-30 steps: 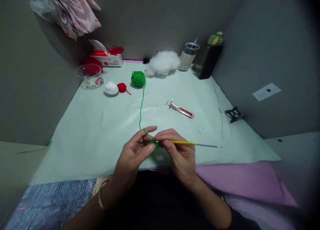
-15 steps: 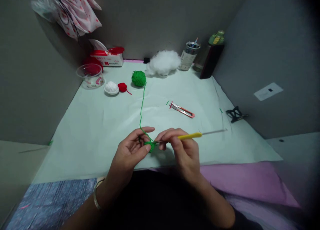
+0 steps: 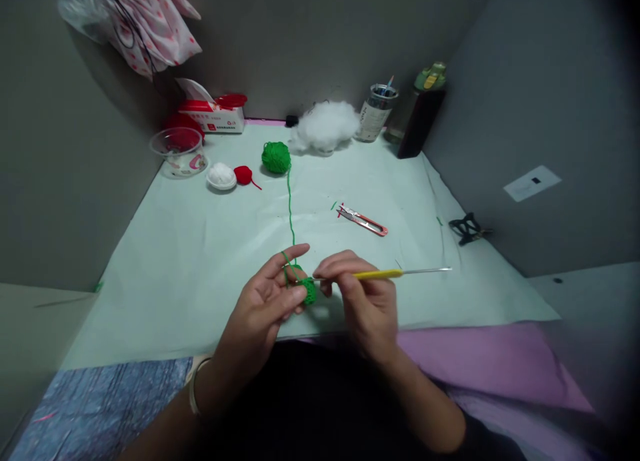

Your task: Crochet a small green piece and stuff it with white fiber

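Between thumb and fingers, my left hand [image 3: 267, 301] pinches a small green crocheted piece [image 3: 309, 291]. Green yarn [image 3: 291, 214] loops over its raised index finger and runs back to a green yarn ball [image 3: 276, 157]. My right hand [image 3: 363, 297] is closed around the yellow handle of a crochet hook [image 3: 377, 273]. The hook's working end points left and meets the green piece; its tip is hidden there. The metal shaft at the other end sticks out to the right.
Thread snips [image 3: 363, 220] lie beyond my right hand. Farther back are white stuffing [image 3: 327, 126], a pen can [image 3: 375, 114], a bottle [image 3: 424, 111], white yarn [image 3: 221, 176], red yarn [image 3: 243, 175], a clear tub [image 3: 179, 155] and a box [image 3: 220, 117]. A black clip [image 3: 469, 229] lies right.
The green piece has turned and shifted slightly right in my left hand. The yarn now hangs straighter and its loop over the index finger shows. My right hand has moved very little.
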`<state>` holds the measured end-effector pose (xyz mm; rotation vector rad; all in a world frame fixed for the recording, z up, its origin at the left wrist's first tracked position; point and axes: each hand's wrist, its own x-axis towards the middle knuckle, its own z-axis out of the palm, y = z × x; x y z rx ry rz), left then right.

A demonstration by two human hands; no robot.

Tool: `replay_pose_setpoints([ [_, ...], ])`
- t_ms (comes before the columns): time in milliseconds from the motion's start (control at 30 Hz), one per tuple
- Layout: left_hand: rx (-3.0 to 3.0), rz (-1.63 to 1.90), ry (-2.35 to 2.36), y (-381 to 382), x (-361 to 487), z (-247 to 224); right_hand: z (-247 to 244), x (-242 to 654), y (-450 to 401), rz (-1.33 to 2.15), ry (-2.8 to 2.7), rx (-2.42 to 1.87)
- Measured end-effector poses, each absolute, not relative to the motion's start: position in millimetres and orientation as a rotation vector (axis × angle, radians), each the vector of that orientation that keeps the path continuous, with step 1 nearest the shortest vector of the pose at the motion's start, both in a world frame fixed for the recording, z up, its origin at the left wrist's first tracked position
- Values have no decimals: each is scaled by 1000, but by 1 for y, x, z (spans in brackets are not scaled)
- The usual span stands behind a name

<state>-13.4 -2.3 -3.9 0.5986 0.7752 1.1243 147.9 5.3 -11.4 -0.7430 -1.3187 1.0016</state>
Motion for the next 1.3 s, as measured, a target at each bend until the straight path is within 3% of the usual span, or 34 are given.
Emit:
replay_pose_setpoints([
  [333,752,1133,878,-4,-19,-9,-12,150,1,967,-1343,-806],
  [567,725,1091,806,-4,-15,-8,-15,150,8,1241,-1170,-694],
  [800,774,1159,902,-7,-11,-11,-15,144,-1,796,-1518,-876],
  [967,475,1056,769,-3,-9,-9,-20,150,-6,434,-1774,-867],
  [1167,481,1106,761,0,-13,-12,-12,149,0,946,-1306,-834],
  [1300,754,1090,805,-6,-12,-15,-13,146,4,1040,-1296,-816],
])
